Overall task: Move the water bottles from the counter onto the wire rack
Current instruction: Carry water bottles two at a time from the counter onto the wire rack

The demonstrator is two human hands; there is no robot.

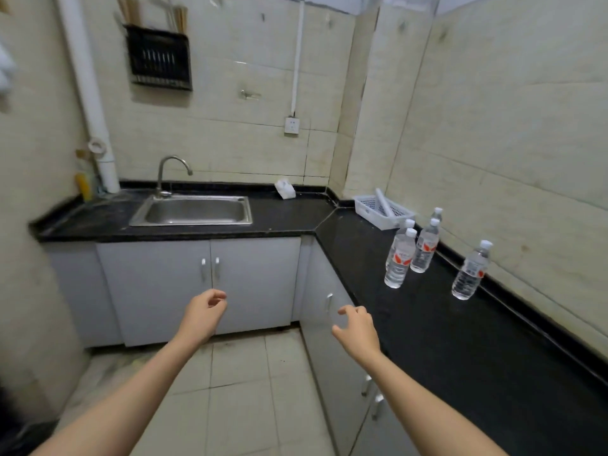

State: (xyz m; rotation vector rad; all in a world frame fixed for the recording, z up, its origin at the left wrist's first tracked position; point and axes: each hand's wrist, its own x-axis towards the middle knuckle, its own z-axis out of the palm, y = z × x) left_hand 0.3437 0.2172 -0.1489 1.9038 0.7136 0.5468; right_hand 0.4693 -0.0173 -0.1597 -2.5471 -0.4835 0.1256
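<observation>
Both hands empty, fingers loosely curled! My right hand hovers at the front edge of the black stone bench; my left hand hangs clear of it. The clear plastic water bottles stand upright ahead-right, toward the back edge, nearer my right hand.

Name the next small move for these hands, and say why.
Probably reach the right hand forward to the nearest water bottle on the counter. Both hands hold nothing, the left hand hangs farther off before the cabinets, and that bottle stands upright, untouched.
</observation>
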